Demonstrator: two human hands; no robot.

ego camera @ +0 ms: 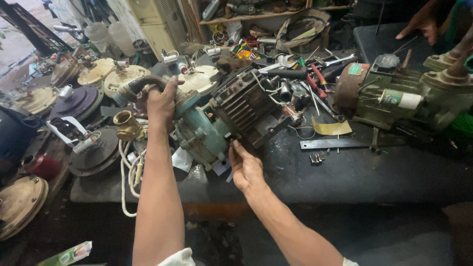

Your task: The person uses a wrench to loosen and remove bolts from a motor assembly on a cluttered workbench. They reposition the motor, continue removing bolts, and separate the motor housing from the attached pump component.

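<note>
Cluttered with tools and fan parts, the dark tabletop (345, 172) is carrying a teal pump (217, 123) at centre frame. Your left hand (162, 101) is gripping its hose end, steadying it on the edge, while your right hand (245, 167) is lying open, fingertips touching the finned motor's underside.

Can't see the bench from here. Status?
Left hand gripping pump end. Right hand under teal water pump motor. Loose screws, tools nearby.

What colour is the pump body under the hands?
Teal-green pump body, grimy; head view.
</note>
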